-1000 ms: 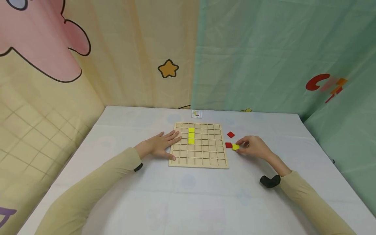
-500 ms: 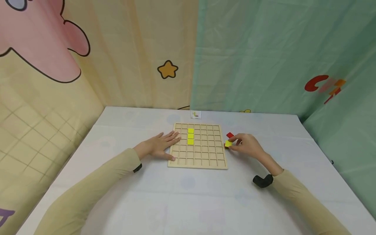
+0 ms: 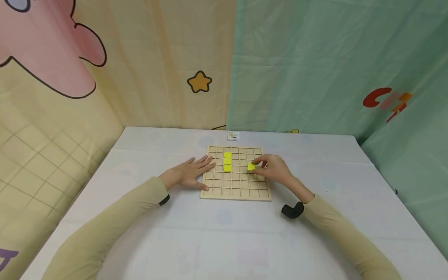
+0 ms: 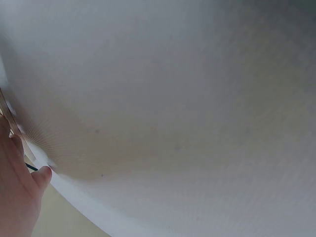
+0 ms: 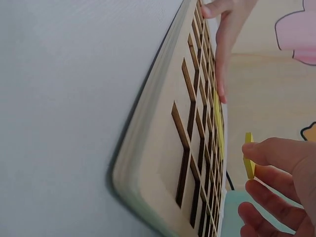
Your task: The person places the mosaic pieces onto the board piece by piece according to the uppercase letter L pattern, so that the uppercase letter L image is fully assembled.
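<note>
A wooden grid board [image 3: 236, 193] lies on the white table. Three yellow square tiles [image 3: 227, 161] fill a short column of its cells, left of the middle. My left hand [image 3: 189, 173] rests with spread fingers on the board's left edge. Over the board's right part, my right hand [image 3: 274, 168] pinches another yellow tile [image 3: 251, 166] between thumb and fingers. In the right wrist view this yellow tile [image 5: 249, 155] is held on edge, apart from the board [image 5: 163, 163]. No red tiles show now; the right hand covers part of the area beside the board.
A small printed grid card [image 3: 233, 135] lies behind the board, near the table's far edge. The white table [image 3: 224, 237] reaches patterned curtains [image 3: 297, 70] at the back and sides. Each wrist carries a black device [image 3: 292, 210].
My right hand has carried the yellow tile leftward from beside the board to over its right part. The red tiles seen earlier are out of sight. My left hand stays put.
</note>
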{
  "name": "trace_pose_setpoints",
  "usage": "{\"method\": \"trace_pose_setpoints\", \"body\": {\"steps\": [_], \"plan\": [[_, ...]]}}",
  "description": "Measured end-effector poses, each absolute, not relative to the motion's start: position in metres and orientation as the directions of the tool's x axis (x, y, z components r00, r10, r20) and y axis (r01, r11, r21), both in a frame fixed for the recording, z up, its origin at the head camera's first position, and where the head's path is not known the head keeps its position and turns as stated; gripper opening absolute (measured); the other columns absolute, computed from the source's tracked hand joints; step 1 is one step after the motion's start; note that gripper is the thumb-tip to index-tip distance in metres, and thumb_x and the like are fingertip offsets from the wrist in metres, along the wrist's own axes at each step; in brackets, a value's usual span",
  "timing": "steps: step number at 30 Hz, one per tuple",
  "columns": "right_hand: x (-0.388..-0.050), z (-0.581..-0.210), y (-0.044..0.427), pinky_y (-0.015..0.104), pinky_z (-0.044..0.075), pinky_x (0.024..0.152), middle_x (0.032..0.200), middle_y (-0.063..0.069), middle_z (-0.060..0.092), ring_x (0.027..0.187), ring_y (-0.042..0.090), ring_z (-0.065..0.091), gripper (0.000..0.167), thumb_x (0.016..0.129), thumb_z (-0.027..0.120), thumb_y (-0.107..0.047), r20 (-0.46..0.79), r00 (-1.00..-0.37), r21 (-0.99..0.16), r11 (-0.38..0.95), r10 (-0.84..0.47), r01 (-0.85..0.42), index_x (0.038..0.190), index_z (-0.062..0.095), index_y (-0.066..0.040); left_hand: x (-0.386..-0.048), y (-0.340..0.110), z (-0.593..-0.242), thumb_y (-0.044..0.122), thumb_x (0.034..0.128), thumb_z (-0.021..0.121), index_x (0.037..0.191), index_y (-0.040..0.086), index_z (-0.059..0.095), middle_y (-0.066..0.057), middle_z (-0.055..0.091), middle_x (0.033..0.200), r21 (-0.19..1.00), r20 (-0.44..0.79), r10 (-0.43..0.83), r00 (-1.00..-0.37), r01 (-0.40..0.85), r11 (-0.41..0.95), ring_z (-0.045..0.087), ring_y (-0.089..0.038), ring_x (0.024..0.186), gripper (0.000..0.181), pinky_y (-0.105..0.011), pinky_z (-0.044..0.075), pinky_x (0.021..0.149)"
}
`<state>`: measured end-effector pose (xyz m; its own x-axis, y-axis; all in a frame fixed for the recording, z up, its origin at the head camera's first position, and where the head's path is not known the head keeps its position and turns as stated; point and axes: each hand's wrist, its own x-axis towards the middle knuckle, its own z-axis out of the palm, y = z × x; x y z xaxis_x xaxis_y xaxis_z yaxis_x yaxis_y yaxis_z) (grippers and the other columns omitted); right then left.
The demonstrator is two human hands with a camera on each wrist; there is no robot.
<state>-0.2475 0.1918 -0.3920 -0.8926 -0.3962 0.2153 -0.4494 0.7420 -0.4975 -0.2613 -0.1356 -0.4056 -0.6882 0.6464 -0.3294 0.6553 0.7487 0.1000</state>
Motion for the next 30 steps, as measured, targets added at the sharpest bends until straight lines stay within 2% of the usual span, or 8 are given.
{"method": "trace_pose_setpoints", "body": {"steps": [5, 9, 14, 19, 30], "plan": [[-0.249, -0.393, 0.17, 0.023, 0.043, 0.056, 0.1, 0.006, 0.074, 0.072, 0.013, 0.059, 0.026, 0.076, 0.08, -0.022, 0.195, -0.89, -0.51, 0.732, -0.412, -0.451, 0.1, 0.076, -0.01, -0.261, -0.135, -0.406, 0.071, 0.0866, 0.044, 0.156, 0.021, 0.003, -0.003, -0.007, 0.163, 0.097, -0.329, 0.648, -0.687, 0.658, 0.747, -0.007, -0.023, 0.151, 0.095, -0.057, 0.006, 0.119], [-0.253, -0.4, 0.155, 0.021, 0.04, 0.052, 0.093, 0.004, 0.074, 0.065, 0.011, 0.053, 0.026, 0.075, 0.081, -0.021, 0.182, -0.883, -0.516, 0.723, -0.433, -0.461, 0.098, 0.076, -0.01, -0.261, -0.135, -0.405, 0.071, 0.0867, 0.044, 0.156, 0.022, 0.003, -0.003, -0.008, 0.163, 0.089, -0.336, 0.642, -0.689, 0.655, 0.75, -0.007, -0.023, 0.151, 0.095, -0.057, 0.006, 0.119], [-0.257, -0.407, 0.138, 0.021, 0.041, 0.055, 0.088, 0.0, 0.074, 0.063, 0.009, 0.053, 0.027, 0.075, 0.081, -0.027, 0.13, -0.878, -0.515, 0.726, -0.46, -0.456, 0.098, 0.076, -0.012, -0.261, -0.135, -0.404, 0.071, 0.0867, 0.044, 0.156, 0.021, 0.003, -0.004, -0.007, 0.163, 0.093, -0.34, 0.639, -0.69, 0.651, 0.753, -0.007, -0.024, 0.151, 0.095, -0.058, 0.007, 0.119], [-0.256, -0.408, 0.126, 0.021, 0.046, 0.062, 0.091, -0.002, 0.074, 0.068, 0.007, 0.057, 0.03, 0.078, 0.08, -0.032, 0.076, -0.875, -0.496, 0.743, -0.479, -0.45, 0.1, 0.076, -0.013, -0.26, -0.135, -0.405, 0.071, 0.0868, 0.045, 0.156, 0.021, 0.004, -0.003, -0.007, 0.163, 0.106, -0.334, 0.643, -0.689, 0.651, 0.752, -0.007, -0.024, 0.151, 0.094, -0.057, 0.006, 0.119], [-0.254, -0.408, 0.121, 0.02, 0.045, 0.059, 0.095, 0.0, 0.075, 0.067, 0.007, 0.057, 0.027, 0.079, 0.079, -0.029, 0.06, -0.863, -0.518, 0.723, -0.502, -0.457, 0.1, 0.076, -0.013, -0.261, -0.136, -0.406, 0.071, 0.0861, 0.044, 0.156, 0.022, 0.004, -0.003, -0.007, 0.163, 0.111, -0.33, 0.643, -0.691, 0.648, 0.754, -0.007, -0.024, 0.151, 0.095, -0.057, 0.006, 0.119]]}}
